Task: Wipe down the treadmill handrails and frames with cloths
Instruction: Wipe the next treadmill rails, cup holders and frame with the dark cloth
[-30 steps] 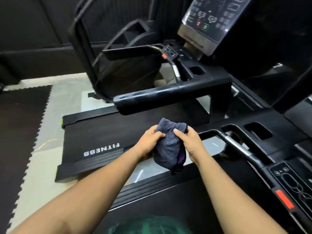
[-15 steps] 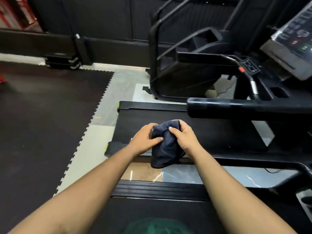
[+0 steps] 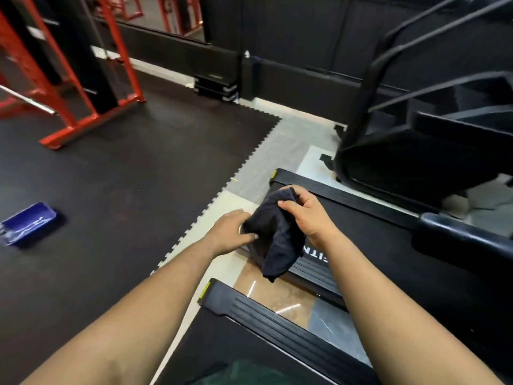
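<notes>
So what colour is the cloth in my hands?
Dark navy, nearly black; the cloth shows best in the head view.

We see a matt, soft dark cloth [image 3: 277, 240], a glossy black handrail [image 3: 466, 234], ribbed matt treadmill side rails [image 3: 280, 326], and red painted metal rack [image 3: 83, 79].

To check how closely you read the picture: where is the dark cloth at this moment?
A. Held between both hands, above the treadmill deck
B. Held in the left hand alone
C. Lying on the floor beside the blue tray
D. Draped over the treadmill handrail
A: the cloth hangs bunched between the left hand and the right hand, both gripping it, clear of the handrail.
</notes>
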Demonstrator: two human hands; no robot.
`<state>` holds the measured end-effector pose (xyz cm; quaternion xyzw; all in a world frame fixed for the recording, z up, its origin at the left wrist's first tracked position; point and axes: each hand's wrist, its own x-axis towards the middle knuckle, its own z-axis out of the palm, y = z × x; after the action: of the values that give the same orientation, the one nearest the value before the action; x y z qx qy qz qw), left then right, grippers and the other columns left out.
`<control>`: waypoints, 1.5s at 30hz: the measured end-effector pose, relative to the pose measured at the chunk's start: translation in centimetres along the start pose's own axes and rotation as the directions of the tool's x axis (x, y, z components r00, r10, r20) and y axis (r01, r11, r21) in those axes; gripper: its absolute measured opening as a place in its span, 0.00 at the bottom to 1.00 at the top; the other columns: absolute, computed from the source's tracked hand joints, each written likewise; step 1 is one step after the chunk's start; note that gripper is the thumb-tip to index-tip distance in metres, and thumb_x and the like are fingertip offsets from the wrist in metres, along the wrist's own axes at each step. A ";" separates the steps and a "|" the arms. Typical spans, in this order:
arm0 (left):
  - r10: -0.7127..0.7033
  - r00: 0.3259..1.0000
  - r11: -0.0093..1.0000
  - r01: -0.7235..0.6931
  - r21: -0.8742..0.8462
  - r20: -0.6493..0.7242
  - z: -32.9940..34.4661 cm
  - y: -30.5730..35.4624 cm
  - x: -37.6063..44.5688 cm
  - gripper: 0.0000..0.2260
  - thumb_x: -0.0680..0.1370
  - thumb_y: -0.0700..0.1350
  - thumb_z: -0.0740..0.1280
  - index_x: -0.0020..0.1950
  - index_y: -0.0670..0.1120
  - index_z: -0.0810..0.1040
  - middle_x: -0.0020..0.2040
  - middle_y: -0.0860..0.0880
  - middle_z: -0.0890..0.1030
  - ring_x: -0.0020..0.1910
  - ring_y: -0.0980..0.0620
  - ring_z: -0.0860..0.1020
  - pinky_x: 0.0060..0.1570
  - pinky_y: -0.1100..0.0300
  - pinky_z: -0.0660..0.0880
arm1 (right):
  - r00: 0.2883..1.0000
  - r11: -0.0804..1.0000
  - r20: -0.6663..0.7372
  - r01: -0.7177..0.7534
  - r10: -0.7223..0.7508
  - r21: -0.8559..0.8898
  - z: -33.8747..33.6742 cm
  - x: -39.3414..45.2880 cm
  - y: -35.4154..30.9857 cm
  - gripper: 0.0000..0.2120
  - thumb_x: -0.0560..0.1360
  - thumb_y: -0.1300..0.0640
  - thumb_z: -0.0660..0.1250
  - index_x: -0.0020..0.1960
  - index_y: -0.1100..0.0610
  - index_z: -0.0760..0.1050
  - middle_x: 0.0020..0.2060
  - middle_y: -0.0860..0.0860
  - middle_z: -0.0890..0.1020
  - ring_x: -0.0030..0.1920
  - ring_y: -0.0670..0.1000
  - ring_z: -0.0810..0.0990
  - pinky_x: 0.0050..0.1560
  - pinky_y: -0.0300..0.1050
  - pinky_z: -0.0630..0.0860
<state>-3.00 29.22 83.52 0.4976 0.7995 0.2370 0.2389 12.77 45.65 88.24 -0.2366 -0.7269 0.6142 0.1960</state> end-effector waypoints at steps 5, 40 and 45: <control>-0.269 0.962 0.961 0.266 -0.075 -0.040 -3.8 -8.3 -3.2 0.07 0.78 0.52 0.71 0.49 0.53 0.75 0.46 0.53 0.82 0.47 0.50 0.79 0.51 0.53 0.75 | 1.000 0.999 -0.015 0.014 -0.014 0.050 4.7 4.8 -0.4 0.06 0.75 0.54 0.70 0.51 0.47 0.82 0.46 0.48 0.86 0.50 0.46 0.84 0.53 0.43 0.78; -0.577 0.731 0.320 -0.207 -0.925 -0.364 -24.4 -59.1 9.1 0.15 0.76 0.29 0.68 0.59 0.42 0.83 0.52 0.41 0.87 0.53 0.45 0.86 0.51 0.56 0.83 | 0.984 0.982 -0.005 0.178 -0.179 -0.063 62.2 41.4 15.7 0.12 0.78 0.52 0.70 0.61 0.43 0.83 0.50 0.32 0.84 0.52 0.33 0.82 0.49 0.31 0.76; -0.494 0.801 0.370 -0.160 -0.915 -0.340 -26.4 -59.7 14.4 0.15 0.78 0.33 0.70 0.64 0.40 0.82 0.55 0.44 0.87 0.55 0.50 0.85 0.53 0.63 0.81 | 0.991 0.988 0.002 0.134 -0.134 -0.078 61.5 45.4 15.1 0.20 0.82 0.59 0.64 0.73 0.49 0.76 0.62 0.41 0.83 0.57 0.33 0.80 0.59 0.31 0.75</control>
<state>-65.70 15.12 65.00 0.0962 0.6116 0.7455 0.2470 -57.89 24.96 62.70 -0.1955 -0.7643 0.5705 0.2285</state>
